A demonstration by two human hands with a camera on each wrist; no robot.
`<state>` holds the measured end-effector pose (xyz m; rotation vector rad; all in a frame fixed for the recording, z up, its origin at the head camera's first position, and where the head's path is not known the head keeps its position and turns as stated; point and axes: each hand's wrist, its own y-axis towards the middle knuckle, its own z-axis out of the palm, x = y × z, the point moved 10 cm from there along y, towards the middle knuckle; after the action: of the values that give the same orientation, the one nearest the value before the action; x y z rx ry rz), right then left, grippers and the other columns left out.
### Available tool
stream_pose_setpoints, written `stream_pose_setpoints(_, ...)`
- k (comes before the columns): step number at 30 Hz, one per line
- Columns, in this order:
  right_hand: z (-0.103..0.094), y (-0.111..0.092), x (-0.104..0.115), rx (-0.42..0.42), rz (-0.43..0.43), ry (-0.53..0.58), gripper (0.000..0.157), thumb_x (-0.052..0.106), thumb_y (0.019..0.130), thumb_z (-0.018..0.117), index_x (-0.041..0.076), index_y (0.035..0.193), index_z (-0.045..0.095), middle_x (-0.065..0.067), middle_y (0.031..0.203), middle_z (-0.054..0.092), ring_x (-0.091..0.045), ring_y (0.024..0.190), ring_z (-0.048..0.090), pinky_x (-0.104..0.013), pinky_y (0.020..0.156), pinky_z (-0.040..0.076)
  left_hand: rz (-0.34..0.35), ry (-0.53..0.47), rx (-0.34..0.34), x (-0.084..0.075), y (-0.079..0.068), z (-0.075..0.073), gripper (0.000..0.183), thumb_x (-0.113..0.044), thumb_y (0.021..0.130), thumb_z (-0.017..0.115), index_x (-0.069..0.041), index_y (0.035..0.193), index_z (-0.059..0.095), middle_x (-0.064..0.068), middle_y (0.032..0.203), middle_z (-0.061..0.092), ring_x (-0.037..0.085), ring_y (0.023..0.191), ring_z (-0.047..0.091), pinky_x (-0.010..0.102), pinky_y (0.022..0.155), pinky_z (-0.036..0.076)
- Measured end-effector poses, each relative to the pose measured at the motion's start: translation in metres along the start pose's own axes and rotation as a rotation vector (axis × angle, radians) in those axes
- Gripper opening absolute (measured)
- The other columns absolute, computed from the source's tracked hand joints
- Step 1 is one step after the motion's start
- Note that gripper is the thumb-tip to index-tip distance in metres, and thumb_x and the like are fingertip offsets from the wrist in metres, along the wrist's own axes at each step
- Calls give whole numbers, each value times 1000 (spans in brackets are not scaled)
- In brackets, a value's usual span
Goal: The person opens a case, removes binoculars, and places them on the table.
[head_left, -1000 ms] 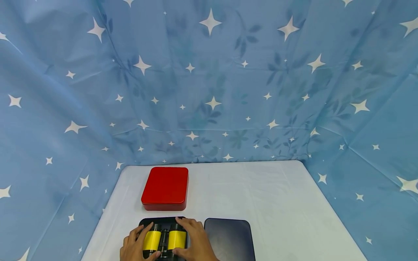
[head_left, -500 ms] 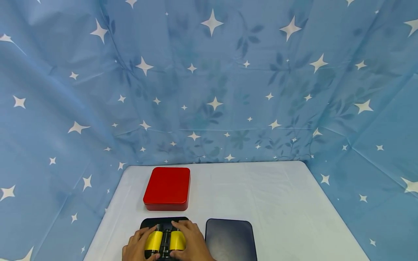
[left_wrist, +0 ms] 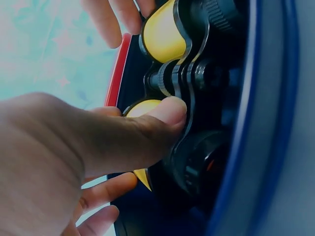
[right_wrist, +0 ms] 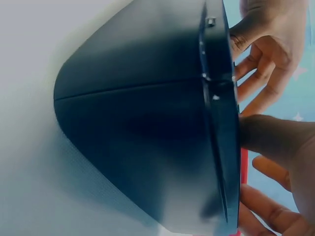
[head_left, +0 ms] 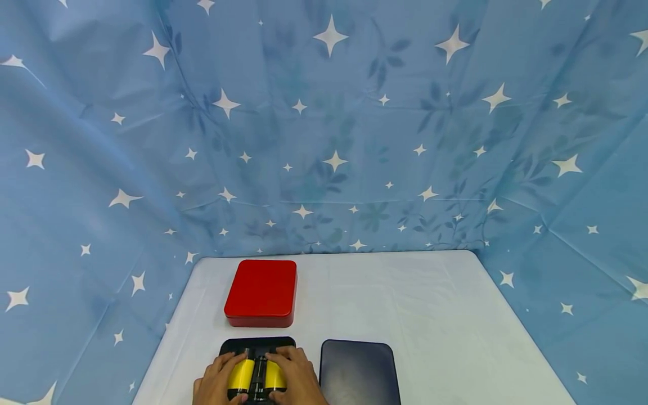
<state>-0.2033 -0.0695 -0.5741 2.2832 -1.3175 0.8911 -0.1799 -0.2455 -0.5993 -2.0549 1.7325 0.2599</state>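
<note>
A pair of binoculars (head_left: 259,378) with yellow barrels and black lens ends lies in an open dark tin (head_left: 258,342) at the front of the table in the head view. My left hand (head_left: 215,381) grips its left barrel, the thumb crossing near the central hinge in the left wrist view. On the other barrel, my right hand (head_left: 298,379) has fingers over the far end and thumb at the near end. The right wrist view shows the tin's outer side (right_wrist: 138,123), which hides the binoculars there, with my right hand (right_wrist: 295,167) at its edge.
Just right of the tin lies a flat, dark rounded lid (head_left: 358,371). Behind the tin stands a red box (head_left: 260,289) with its top on. A white cloth covers the table (head_left: 435,326); blue star-patterned curtains (head_left: 324,124) surround its far side and flanks.
Both hands have closed in on the binoculars, and the right fingers have come down over the right barrel, covering more of it. The whole view has shifted slightly.
</note>
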Motion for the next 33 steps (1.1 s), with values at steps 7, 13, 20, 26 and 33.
stream_pose_setpoints(7,1,1,-2,2,16,-36,68,25,79,96,23,142,70,1,135,60,-16,111,56,-42,97,55,-1,-5,19,-1,1,1,80,-29,70,100,-13,140,65,18,130,58,40,108,58,57,86,48)
stream_pose_setpoints(13,2,1,-2,-12,4,-90,69,30,76,98,23,139,72,4,130,59,-14,109,56,-42,98,55,18,-14,35,-3,1,0,78,-28,68,101,-12,135,65,18,126,58,37,104,59,63,93,51)
stream_pose_setpoints(20,0,5,1,12,-21,-170,68,35,77,98,24,139,72,8,124,60,-12,108,59,-47,104,52,48,-79,67,-10,0,-1,74,-16,70,100,-9,133,62,20,130,55,32,99,63,65,97,55)
stream_pose_setpoints(26,-1,9,0,59,-18,-176,67,30,77,98,23,138,72,11,116,59,-6,101,56,-45,99,50,43,-92,86,-10,-1,1,73,-14,72,98,-6,134,60,22,130,53,35,105,62,63,99,55)
stream_pose_setpoints(33,-3,13,2,66,-54,-221,67,29,77,98,24,139,72,11,112,59,-4,100,54,-43,99,50,46,-116,69,-12,0,0,73,-5,74,95,-8,137,58,20,129,59,30,102,62,65,101,54)
